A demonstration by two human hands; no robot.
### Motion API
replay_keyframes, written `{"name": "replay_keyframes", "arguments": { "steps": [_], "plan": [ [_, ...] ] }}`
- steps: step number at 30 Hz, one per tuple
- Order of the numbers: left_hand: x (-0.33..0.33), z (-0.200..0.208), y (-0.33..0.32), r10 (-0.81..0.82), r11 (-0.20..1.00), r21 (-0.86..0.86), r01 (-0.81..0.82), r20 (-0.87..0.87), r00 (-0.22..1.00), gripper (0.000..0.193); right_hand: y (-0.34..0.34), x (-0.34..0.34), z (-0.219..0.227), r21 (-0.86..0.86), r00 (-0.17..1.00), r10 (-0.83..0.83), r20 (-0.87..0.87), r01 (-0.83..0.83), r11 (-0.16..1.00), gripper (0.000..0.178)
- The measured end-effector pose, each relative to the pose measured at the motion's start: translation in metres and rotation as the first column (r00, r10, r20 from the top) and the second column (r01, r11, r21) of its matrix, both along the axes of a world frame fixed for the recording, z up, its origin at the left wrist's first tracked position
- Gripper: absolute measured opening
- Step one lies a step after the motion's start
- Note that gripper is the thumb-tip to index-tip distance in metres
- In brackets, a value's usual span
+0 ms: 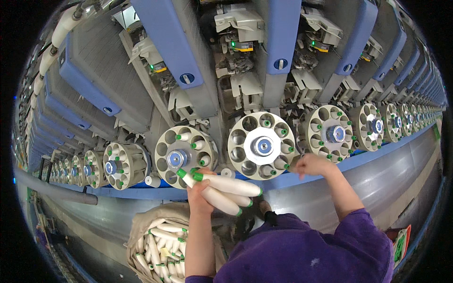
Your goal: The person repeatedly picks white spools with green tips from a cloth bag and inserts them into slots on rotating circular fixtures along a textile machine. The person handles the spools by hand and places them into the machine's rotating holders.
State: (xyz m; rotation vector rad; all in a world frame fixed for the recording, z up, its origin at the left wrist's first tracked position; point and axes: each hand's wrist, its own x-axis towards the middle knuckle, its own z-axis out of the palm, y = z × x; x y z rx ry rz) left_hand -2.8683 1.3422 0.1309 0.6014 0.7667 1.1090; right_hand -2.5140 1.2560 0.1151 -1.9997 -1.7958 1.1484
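Note:
My left hand (200, 194) is wrapped round several white yarn bobbins (231, 185) with green ends, fanned out toward the right. It holds them in front of the round bobbin magazines. My right hand (312, 166), slightly blurred, hovers by the lower right rim of a cream magazine (261, 130) with a white centre plate and blue hub. Its fingers are loosely bent and a little apart, with no bobbin visible in them. Green-tipped bobbins (281, 164) sit in the right-hand pockets of this magazine; several left-hand pockets look dark and unfilled.
A cloth sack (137, 219) of white bobbins stands below my left forearm. Another magazine (163, 162) is close left of my left hand, and one with bobbins (336, 133) lies beyond my right. Blue-grey machine units (170, 42) rise behind. A red crate (401, 245) is at lower right.

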Motion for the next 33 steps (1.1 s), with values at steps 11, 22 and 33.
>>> {"name": "replay_keyframes", "arguments": {
  "steps": [11, 22, 33],
  "plan": [
    [-0.004, 0.001, 0.014, -0.088, 0.945, 0.315, 0.085, -0.005, 0.996, 0.037, 0.038, -0.127, 0.006, 0.304, 0.733, 0.091, -0.675, 0.163, 0.938, 0.034],
    [0.015, -0.005, 0.031, -0.123, 0.907, 0.370, 0.201, -0.225, 0.967, 0.031, 0.079, -0.128, 0.026, 0.574, 0.840, 0.413, -0.352, -0.155, 0.804, 0.032],
    [0.043, -0.024, 0.044, 0.205, 0.949, 0.290, -0.127, -0.257, 0.944, 0.027, 0.102, -0.120, 0.017, 0.357, 0.674, 0.152, -0.723, 0.176, 0.917, 0.020]
  ]
}}
